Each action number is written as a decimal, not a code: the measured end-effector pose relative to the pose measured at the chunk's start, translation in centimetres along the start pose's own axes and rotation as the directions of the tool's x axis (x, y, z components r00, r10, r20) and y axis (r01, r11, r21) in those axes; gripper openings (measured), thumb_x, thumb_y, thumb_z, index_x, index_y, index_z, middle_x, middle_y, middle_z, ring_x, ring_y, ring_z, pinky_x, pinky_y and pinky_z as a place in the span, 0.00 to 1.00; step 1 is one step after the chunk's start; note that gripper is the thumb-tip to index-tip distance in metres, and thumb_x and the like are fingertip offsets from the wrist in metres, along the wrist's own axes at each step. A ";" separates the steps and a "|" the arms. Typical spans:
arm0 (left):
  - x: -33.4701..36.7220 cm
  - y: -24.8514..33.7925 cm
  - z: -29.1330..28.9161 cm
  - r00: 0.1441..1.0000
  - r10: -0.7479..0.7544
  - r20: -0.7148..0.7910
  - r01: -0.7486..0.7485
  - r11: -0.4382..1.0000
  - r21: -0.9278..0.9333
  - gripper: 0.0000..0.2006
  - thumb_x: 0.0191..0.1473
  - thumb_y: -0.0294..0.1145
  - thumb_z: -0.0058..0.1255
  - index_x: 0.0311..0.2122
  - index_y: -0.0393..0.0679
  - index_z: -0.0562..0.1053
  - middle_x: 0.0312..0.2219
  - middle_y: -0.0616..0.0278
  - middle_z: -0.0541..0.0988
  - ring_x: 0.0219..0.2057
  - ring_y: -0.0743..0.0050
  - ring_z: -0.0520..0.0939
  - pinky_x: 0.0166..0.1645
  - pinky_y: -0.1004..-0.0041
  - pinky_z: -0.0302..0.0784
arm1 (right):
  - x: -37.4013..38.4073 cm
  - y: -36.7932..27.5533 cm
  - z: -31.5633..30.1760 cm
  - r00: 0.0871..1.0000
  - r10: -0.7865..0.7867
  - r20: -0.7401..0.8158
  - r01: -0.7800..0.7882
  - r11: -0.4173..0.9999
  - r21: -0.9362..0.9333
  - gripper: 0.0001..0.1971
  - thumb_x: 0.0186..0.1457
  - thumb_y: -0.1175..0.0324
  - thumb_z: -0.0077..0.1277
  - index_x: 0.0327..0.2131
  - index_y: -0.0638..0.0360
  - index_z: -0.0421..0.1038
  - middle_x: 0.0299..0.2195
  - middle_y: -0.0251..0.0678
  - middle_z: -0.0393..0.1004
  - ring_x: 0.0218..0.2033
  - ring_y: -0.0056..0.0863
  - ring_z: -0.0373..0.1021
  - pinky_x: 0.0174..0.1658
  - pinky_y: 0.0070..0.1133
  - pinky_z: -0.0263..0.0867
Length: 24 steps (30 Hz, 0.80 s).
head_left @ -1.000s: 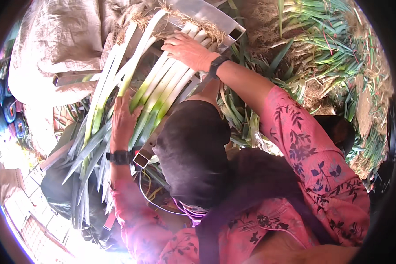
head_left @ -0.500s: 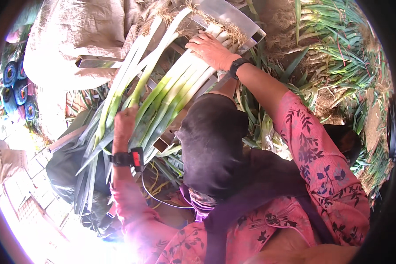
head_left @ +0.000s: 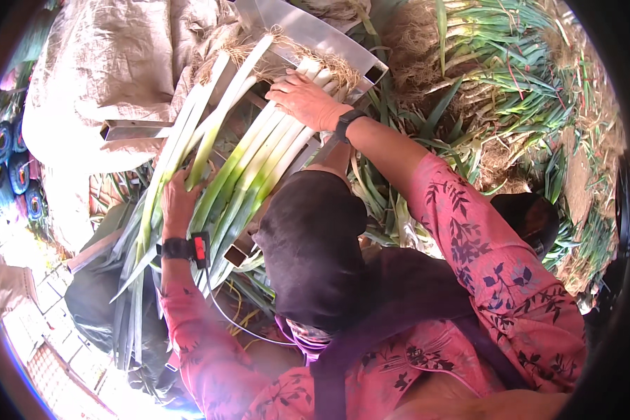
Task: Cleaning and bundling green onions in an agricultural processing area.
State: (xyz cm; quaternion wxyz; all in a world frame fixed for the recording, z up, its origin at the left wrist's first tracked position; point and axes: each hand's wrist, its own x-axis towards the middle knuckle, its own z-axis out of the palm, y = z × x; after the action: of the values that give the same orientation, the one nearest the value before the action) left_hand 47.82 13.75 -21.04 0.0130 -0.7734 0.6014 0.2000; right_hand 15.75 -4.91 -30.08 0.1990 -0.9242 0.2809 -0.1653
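A bundle of leeks is laid lengthwise in a metal trough, roots at the far end. The right hand is pressed flat, fingers spread, on the white stalks near the roots; the left hand is closed around the green leaves (a black wristband is worn). Compared with the earlier frame, the bundle is seen shifted leftward, both grips unchanged. Further leeks are heaped to the right.

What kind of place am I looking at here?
Probably an outdoor vegetable sorting spot on a farm or at a market: heaps of leeks lie on the ground, a burlap sack sits nearby, and both hands rest on a leek bundle laid over a metal frame.
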 end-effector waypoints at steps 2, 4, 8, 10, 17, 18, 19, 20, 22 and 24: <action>-0.3 0.2 0.3 0.995 0.034 -0.096 -0.028 0.997 0.065 0.18 0.43 0.30 0.64 0.41 0.40 0.74 0.37 0.50 0.79 0.39 0.45 0.80 0.43 0.56 0.75 | 0.0 -0.2 -0.3 0.999 0.013 0.034 -0.013 1.000 -0.007 0.17 0.60 0.64 0.48 0.52 0.55 0.69 0.53 0.35 0.67 0.60 0.35 0.57 0.68 0.36 0.44; -0.6 1.7 -0.1 0.991 0.030 -0.127 -0.014 0.992 0.126 0.16 0.43 0.29 0.64 0.39 0.41 0.73 0.35 0.51 0.79 0.39 0.46 0.80 0.43 0.56 0.75 | -0.1 -0.3 -0.4 0.999 0.018 0.040 -0.018 1.000 -0.005 0.18 0.59 0.65 0.49 0.52 0.56 0.69 0.53 0.36 0.67 0.60 0.35 0.57 0.68 0.36 0.43; -2.0 2.2 -1.8 0.962 0.133 -0.238 -0.112 0.989 0.100 0.14 0.43 0.26 0.63 0.38 0.42 0.73 0.34 0.53 0.78 0.36 0.50 0.81 0.41 0.59 0.76 | -0.2 0.4 0.6 0.998 -0.018 -0.058 0.019 1.000 0.015 0.16 0.58 0.65 0.48 0.50 0.53 0.68 0.50 0.34 0.68 0.58 0.35 0.58 0.68 0.35 0.43; -3.3 1.7 -3.6 0.958 0.043 -0.283 -0.034 0.999 0.036 0.14 0.44 0.26 0.63 0.38 0.42 0.73 0.34 0.54 0.78 0.34 0.54 0.81 0.40 0.61 0.77 | -0.1 0.0 0.6 0.999 -0.012 -0.031 0.012 1.000 0.005 0.16 0.58 0.65 0.48 0.50 0.53 0.69 0.50 0.34 0.68 0.58 0.35 0.58 0.68 0.35 0.42; -12.2 2.5 -15.8 0.503 -0.182 -0.845 0.333 0.943 -0.005 0.15 0.48 0.38 0.66 0.36 0.40 0.77 0.28 0.60 0.82 0.26 0.71 0.81 0.31 0.70 0.78 | -0.3 0.3 0.6 1.000 0.012 -0.025 -0.012 1.000 -0.005 0.17 0.58 0.66 0.48 0.52 0.53 0.68 0.50 0.35 0.67 0.59 0.36 0.58 0.68 0.36 0.42; -14.2 1.9 -17.4 0.408 -0.152 -0.900 0.415 0.909 0.035 0.18 0.48 0.43 0.66 0.36 0.39 0.77 0.29 0.59 0.84 0.26 0.76 0.83 0.32 0.74 0.80 | -0.3 0.4 0.5 0.999 0.009 -0.031 -0.009 1.000 -0.007 0.17 0.58 0.66 0.48 0.52 0.53 0.68 0.50 0.35 0.67 0.58 0.36 0.58 0.68 0.36 0.42; -15.8 1.9 -18.4 0.274 -0.217 -0.937 0.331 0.936 -0.120 0.20 0.48 0.45 0.66 0.37 0.38 0.77 0.29 0.60 0.84 0.26 0.76 0.82 0.32 0.76 0.80 | -0.4 0.6 0.5 1.000 0.008 -0.030 -0.008 1.000 -0.015 0.18 0.58 0.66 0.48 0.52 0.53 0.67 0.50 0.35 0.67 0.58 0.36 0.58 0.68 0.36 0.42; -17.5 2.4 -19.5 0.140 -0.293 -0.946 0.231 0.938 -0.257 0.22 0.48 0.46 0.66 0.37 0.36 0.77 0.28 0.60 0.84 0.26 0.77 0.82 0.32 0.77 0.80 | -0.4 0.5 0.7 1.000 0.000 -0.029 0.000 1.000 -0.014 0.18 0.58 0.66 0.48 0.52 0.53 0.67 0.50 0.35 0.67 0.58 0.36 0.58 0.68 0.36 0.43; -19.5 4.6 -23.6 -0.006 -0.222 -0.975 0.362 0.908 -0.210 0.24 0.47 0.47 0.68 0.38 0.34 0.77 0.28 0.60 0.83 0.26 0.76 0.82 0.32 0.77 0.80 | -0.3 0.6 0.9 1.000 0.008 -0.018 -0.009 1.000 -0.025 0.18 0.58 0.67 0.48 0.53 0.53 0.67 0.51 0.34 0.67 0.58 0.36 0.58 0.68 0.35 0.43; -21.5 5.0 -27.7 0.042 -0.042 -0.998 0.439 0.898 -0.019 0.24 0.46 0.45 0.69 0.37 0.33 0.76 0.28 0.58 0.83 0.26 0.76 0.82 0.33 0.77 0.81 | -0.3 0.7 1.1 1.000 0.014 0.000 -0.014 1.000 -0.025 0.18 0.58 0.67 0.48 0.53 0.54 0.67 0.51 0.34 0.67 0.58 0.35 0.58 0.68 0.35 0.44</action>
State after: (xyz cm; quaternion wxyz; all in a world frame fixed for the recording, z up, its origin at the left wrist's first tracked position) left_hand 47.03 25.00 12.55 -0.2458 -0.7809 0.3317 -0.4688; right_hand 15.69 -4.93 -31.44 0.1885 -0.9247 0.2894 -0.1603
